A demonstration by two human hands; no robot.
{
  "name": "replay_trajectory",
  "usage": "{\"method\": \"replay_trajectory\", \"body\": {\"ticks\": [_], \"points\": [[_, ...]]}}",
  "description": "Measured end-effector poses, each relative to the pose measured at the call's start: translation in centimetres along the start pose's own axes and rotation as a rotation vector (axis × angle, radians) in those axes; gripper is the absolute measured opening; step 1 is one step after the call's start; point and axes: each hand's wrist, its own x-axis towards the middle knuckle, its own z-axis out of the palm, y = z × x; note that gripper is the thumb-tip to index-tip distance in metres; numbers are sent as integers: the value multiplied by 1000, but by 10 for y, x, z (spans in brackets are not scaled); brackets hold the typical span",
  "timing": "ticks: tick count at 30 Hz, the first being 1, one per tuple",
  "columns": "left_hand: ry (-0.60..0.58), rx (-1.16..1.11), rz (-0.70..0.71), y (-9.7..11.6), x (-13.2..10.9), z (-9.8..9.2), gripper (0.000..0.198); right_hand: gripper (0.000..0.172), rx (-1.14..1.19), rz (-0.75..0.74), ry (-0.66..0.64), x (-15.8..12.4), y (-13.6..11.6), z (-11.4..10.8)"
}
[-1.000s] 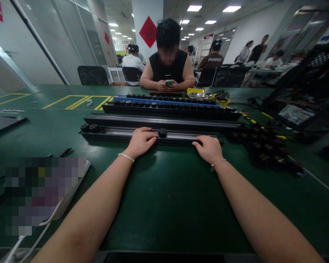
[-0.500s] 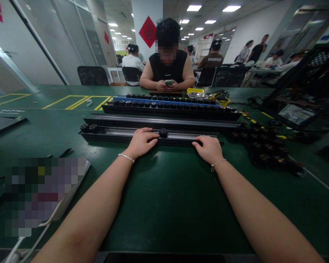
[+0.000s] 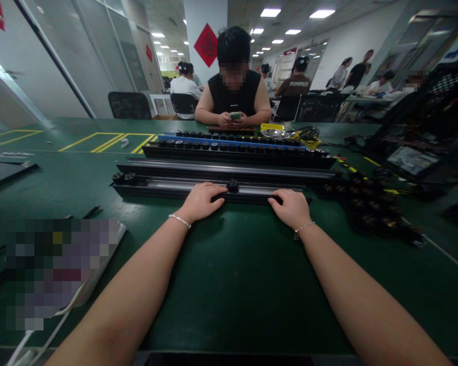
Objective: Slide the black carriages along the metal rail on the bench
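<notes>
Hands lie apart and flat on the near rail, the left hand having nudged the black slider rightward, the right hand unmoved.

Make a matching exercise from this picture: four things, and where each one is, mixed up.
1 left hand
2 right hand
3 yellow tray
4 phone

A held by the person opposite
B on the near rail, beside the small black slider
C on the near rail, further right
D next to the metal dish

Pairs: 1-B, 2-C, 3-D, 4-A
</notes>
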Motion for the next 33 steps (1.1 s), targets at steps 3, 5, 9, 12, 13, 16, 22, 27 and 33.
{"method": "replay_trajectory", "body": {"ticks": [3, 5, 9, 12, 13, 16, 22, 27, 33], "points": [[-22, 7, 18, 1, 0, 1, 40, 26, 6, 6, 1, 0, -1, -1], [-27, 20, 18, 1, 0, 1, 40, 26, 14, 14, 7, -1, -1, -1], [-32, 37, 12, 0, 0, 1, 40, 27, 44, 15, 20, -1, -7, -3], [-39, 48, 9, 1, 0, 1, 40, 29, 72, -8, 32, 0, -17, -3], [-41, 52, 8, 2, 0, 1, 40, 30, 83, -21, 36, 1, -22, -2], [-48, 64, 0, 4, 0, 0, 41, 32, 127, -83, 38, 5, -38, 1], [-75, 82, -7, 6, -1, -1, 44, 34, 149, -80, 20, 18, -76, 9], [-87, 83, -9, 6, -1, -1, 44, 43, 152, 155, -52, 33, -96, 10], [-98, 87, -12, 6, -1, -1, 45, 43, 186, 224, -149, 43, -101, 5]]}}
